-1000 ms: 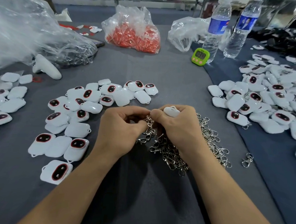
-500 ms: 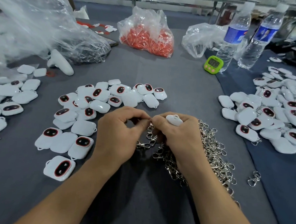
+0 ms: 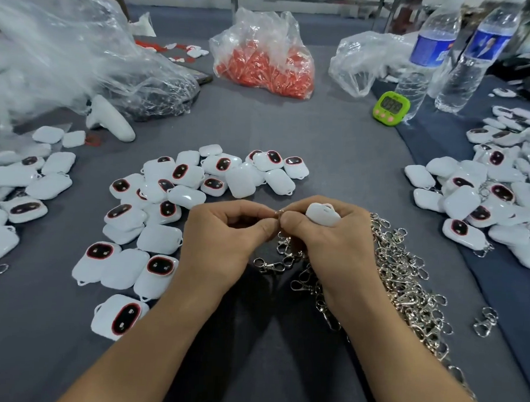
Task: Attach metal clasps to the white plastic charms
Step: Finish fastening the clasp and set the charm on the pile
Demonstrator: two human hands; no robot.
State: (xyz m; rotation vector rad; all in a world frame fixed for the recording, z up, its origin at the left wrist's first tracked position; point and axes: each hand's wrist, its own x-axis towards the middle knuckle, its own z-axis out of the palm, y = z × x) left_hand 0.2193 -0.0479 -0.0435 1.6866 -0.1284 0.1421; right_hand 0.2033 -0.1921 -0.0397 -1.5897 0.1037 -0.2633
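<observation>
Metal clasp (image 3: 277, 213) pinched between left hand (image 3: 224, 244) and right hand (image 3: 334, 253), which cradles white charm (image 3: 323, 214).

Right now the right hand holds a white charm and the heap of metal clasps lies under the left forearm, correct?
Not quite. The head view shows the heap of metal clasps lying under and beside the right forearm, not the left. The right hand does hold a white charm.
</observation>
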